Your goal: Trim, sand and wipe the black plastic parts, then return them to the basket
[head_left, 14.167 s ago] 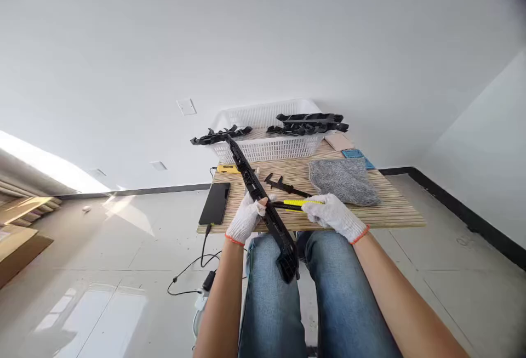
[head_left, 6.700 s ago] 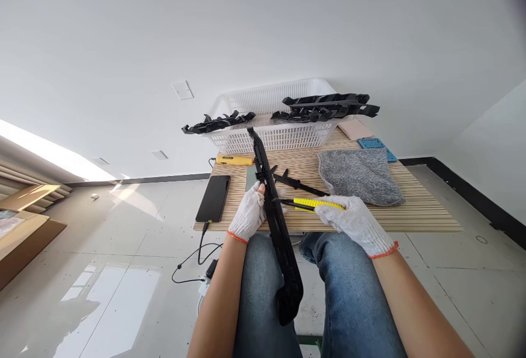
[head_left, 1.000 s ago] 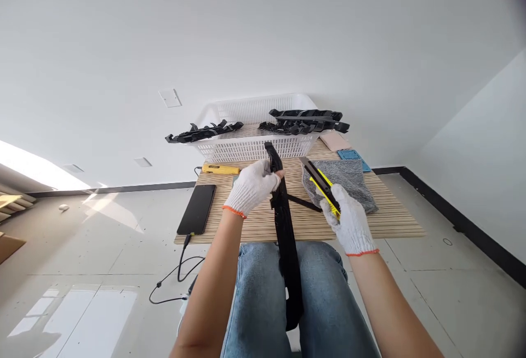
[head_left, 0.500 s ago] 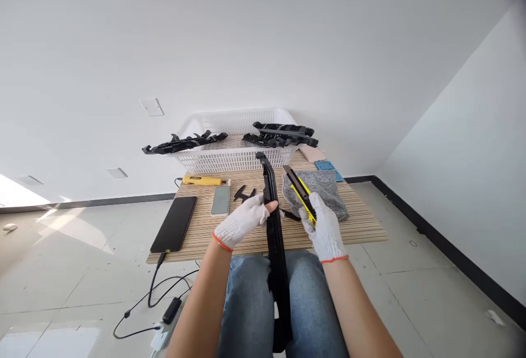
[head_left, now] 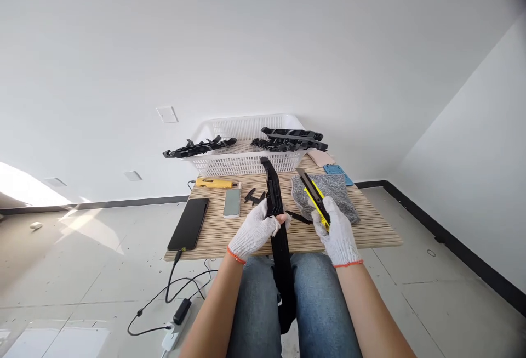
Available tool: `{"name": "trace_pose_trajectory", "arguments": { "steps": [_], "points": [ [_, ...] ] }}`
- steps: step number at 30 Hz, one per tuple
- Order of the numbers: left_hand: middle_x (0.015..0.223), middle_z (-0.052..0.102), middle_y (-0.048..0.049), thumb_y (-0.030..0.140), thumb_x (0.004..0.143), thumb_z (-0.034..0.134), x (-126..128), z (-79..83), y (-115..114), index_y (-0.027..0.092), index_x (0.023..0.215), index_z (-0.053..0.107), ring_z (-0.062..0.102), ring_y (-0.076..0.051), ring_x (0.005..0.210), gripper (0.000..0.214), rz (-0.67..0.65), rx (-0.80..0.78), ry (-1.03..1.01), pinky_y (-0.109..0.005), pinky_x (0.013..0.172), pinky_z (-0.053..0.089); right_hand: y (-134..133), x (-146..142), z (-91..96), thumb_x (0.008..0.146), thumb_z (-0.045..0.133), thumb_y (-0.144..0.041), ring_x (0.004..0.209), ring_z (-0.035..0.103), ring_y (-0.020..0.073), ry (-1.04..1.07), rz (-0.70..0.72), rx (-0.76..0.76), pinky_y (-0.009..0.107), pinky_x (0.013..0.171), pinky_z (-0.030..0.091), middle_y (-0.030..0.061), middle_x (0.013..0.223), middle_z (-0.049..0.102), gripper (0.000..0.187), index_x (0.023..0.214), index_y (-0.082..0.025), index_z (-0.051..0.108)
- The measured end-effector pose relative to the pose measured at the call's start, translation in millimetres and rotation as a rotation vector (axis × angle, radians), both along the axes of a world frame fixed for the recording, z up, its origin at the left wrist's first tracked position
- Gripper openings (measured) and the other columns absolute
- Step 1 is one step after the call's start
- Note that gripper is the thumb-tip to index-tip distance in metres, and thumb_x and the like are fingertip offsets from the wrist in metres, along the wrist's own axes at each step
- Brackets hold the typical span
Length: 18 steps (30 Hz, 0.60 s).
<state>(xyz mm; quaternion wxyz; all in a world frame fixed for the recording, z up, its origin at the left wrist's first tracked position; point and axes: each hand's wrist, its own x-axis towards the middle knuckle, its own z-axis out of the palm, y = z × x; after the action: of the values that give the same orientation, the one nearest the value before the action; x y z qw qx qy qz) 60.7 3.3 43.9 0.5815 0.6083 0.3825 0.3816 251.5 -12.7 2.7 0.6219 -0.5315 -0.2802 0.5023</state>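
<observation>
In a white knit glove with an orange cuff, my left hand (head_left: pixel 259 227) is closed around a long black plastic part (head_left: pixel 281 254). The part stands on a slant, its curved tip above the table and its lower end between my knees. My right hand (head_left: pixel 335 227), gloved alike, grips a yellow and black utility knife (head_left: pixel 315 196). Its blade end points up and to the left, apart from the black part. Beneath the knife lies a folded grey cloth (head_left: pixel 339 193). A thin black piece (head_left: pixel 299 217) lies on the table between my hands.
A white plastic basket (head_left: pixel 234 166) at the back holds several black parts (head_left: pixel 293 138). On the left of the wooden table (head_left: pixel 370 232) are a black tablet (head_left: pixel 188 225) with a cable, a yellow tool (head_left: pixel 213 183), a grey-green block (head_left: pixel 232 203) and small black pieces (head_left: pixel 255 197).
The whole scene has shifted right as my view turned slightly left. My left hand grips the black part a little lower from its tip, and the part appears turned. The knife stays in my right hand.
</observation>
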Motion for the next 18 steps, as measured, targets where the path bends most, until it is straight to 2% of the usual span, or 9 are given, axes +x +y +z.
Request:
{"name": "trace_pose_trajectory", "arguments": {
  "steps": [3, 7, 10, 14, 16, 18],
  "points": [
    [0.067, 0.06, 0.0012, 0.052, 0.077, 0.074, 8.4, -11.0, 1.0, 0.02, 0.085, 0.053, 0.047, -0.01, 0.058, 0.04, 0.059, -0.052, -0.041, -0.026, 0.058, 0.037, -3.7, 2.3, -1.7, 0.072, 0.069, -0.073, 0.046, 0.052, 0.0111, 0.054, -0.003, 0.021, 0.02, 0.034, 0.032, 0.0, 0.062, 0.061, 0.063, 0.105, -0.02, 0.07],
    [0.066, 0.059, 0.0007, 0.062, 0.072, 0.075, 10.0, -26.9, 4.7, 0.019, 0.081, 0.052, 0.045, -0.01, 0.055, 0.05, 0.052, -0.08, -0.074, -0.025, 0.054, 0.033, -12.8, 6.1, 0.9, 0.06, 0.086, -0.058, 0.056, 0.053, 0.0105, 0.063, 0.2, 0.043, 0.02, 0.046, 0.041, -0.0008, 0.07, 0.063, 0.061, 0.107, -0.022, 0.071],
    [0.064, 0.056, 0.0027, 0.067, 0.066, 0.077, 5.4, -31.1, 5.1, 0.018, 0.08, 0.053, 0.042, -0.009, 0.054, 0.056, 0.026, -0.081, -0.087, -0.025, 0.054, 0.032, -21.4, 17.7, 5.3, 0.066, 0.086, -0.049, 0.058, 0.048, 0.01, -0.069, 0.344, 0.063, 0.022, 0.052, 0.041, -0.0016, 0.072, 0.062, 0.06, 0.118, -0.024, 0.071],
    [0.065, 0.055, 0.0041, 0.063, 0.062, 0.082, 0.9, -27.6, 0.9, 0.018, 0.08, 0.054, 0.041, -0.008, 0.056, 0.056, -0.002, -0.106, -0.08, -0.025, 0.056, 0.035, -28.5, 44.7, 22.6, 0.067, 0.085, -0.052, 0.056, 0.043, 0.01, -0.231, 0.397, 0.111, 0.025, 0.052, 0.039, -0.0008, 0.07, 0.063, 0.061, 0.119, -0.021, 0.074],
    [0.068, 0.056, 0.0038, 0.061, 0.063, 0.083, 0.9, -26.5, -1.1, 0.018, 0.083, 0.056, 0.041, -0.008, 0.058, 0.054, 0.002, -0.102, -0.089, -0.025, 0.057, 0.035, -27.7, 55.1, 36.9, 0.067, 0.084, -0.054, 0.059, 0.049, 0.0122, -0.363, 0.47, 0.093, 0.026, 0.055, 0.043, 0.0026, 0.075, 0.068, 0.059, 0.116, -0.021, 0.077],
    [0.068, 0.054, 0.0046, 0.057, 0.066, 0.082, 1.6, -27.6, -2.3, 0.018, 0.085, 0.057, 0.04, -0.008, 0.058, 0.051, 0.015, -0.091, -0.09, -0.024, 0.057, 0.035, -24.1, 59.2, 50.8, 0.068, 0.084, -0.052, 0.072, 0.059, 0.0172, -0.527, 0.543, 0.069, 0.029, 0.064, 0.049, 0.0071, 0.089, 0.074, 0.052, 0.11, -0.022, 0.08]
  ]
}}
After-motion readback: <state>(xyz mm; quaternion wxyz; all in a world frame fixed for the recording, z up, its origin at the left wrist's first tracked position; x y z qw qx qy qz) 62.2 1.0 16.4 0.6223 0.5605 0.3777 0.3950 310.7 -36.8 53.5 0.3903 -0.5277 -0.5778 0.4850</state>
